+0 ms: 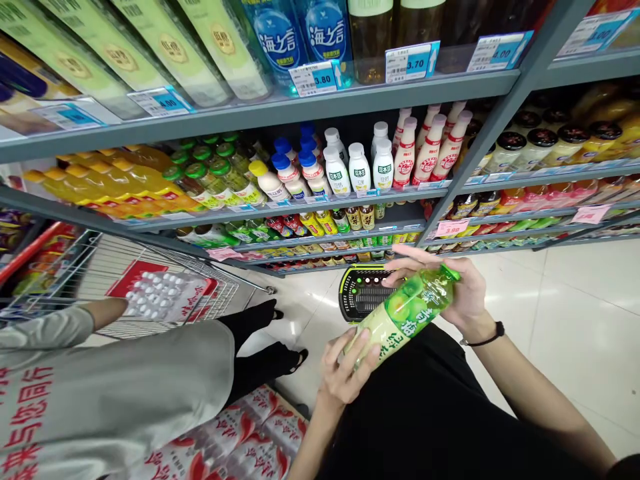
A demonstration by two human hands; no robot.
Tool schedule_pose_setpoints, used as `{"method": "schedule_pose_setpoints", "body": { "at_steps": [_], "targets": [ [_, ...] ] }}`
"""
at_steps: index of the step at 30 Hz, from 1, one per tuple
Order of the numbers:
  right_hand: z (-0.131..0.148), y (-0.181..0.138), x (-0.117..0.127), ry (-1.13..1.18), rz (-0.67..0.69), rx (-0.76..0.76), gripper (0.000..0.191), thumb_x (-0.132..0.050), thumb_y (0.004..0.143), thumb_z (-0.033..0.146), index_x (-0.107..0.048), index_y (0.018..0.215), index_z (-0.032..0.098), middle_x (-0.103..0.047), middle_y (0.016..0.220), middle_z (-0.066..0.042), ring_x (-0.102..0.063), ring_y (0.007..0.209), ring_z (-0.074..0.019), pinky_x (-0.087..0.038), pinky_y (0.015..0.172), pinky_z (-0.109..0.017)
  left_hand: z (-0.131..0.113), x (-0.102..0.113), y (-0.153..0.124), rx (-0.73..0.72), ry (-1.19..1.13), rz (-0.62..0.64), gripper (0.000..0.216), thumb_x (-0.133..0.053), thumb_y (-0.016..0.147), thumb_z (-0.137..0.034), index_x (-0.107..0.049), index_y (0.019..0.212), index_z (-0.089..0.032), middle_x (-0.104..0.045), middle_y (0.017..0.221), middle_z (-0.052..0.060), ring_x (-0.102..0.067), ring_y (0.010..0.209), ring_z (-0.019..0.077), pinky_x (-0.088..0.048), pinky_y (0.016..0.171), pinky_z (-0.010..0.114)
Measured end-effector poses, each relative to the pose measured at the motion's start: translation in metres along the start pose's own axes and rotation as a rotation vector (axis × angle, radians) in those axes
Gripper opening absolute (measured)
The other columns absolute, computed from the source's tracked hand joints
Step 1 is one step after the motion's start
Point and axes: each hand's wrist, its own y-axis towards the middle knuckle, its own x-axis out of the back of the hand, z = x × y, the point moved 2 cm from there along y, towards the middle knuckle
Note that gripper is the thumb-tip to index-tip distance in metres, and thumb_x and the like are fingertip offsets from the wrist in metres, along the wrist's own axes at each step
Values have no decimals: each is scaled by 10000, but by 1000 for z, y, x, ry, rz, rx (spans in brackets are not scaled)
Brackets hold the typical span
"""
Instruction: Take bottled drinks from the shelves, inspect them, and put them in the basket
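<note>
I hold a green drink bottle (406, 311) with a grape label slantwise in front of me, its green cap up to the right. My left hand (345, 368) is closed round its lower end. My right hand (453, 283) wraps its neck and cap end; a black band sits on that wrist. Behind the bottle, on the floor, lies a black basket (356, 293) with green trim.
Shelves (280, 110) full of bottled drinks and price tags fill the view ahead. A person in a grey vest with red characters (100, 393) crouches at left beside a wire shopping cart (150, 280). Red-and-white shrink-wrapped packs (240, 440) lie on the floor. White tiled floor lies to the right.
</note>
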Motion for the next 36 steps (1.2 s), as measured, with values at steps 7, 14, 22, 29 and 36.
{"method": "schedule_pose_setpoints", "body": {
  "at_steps": [7,14,22,29,36],
  "targets": [
    [-12,2,-4,103,-38,139,627,-570,658,474,-675,1225,230,-782,957,-96,-610,630,-250,-485,990,-629,2,12,6,-124,69,-65,332,-823,796,-145,-727,1063,-317,-722,1126,47,-642,1007,218,-606,765,309],
    [-8,-5,-12,73,-25,99,687,-389,901,670,-634,1375,237,-694,1372,-123,-640,1251,-352,-412,1128,-579,5,2,-5,275,-233,35,744,-796,809,-135,-510,1493,-199,-666,1343,180,-673,1183,334,-612,920,464],
    [-13,10,2,-268,-154,23,431,-625,926,593,-775,1140,251,-747,1294,-63,-645,1257,-332,-509,1046,-471,-9,-6,-16,1197,-953,112,728,-832,798,-360,-503,1428,-202,-652,1340,167,-707,1122,325,-646,834,380],
    [-20,20,-1,-276,-169,-14,477,-511,987,610,-779,1134,244,-743,1299,-39,-632,1252,-296,-496,1054,-405,-13,-8,-9,1305,-1731,118,580,-750,874,-499,-515,1322,-217,-730,1153,146,-768,897,285,-529,472,195],
    [-32,19,-5,-62,-33,-129,433,-559,957,513,-711,1285,276,-749,1271,-54,-680,1159,-324,-478,1060,-487,-26,-11,-7,1292,-2021,144,714,-575,951,-631,-440,1478,-168,-766,1131,209,-786,753,238,-442,376,137]
  ]
}}
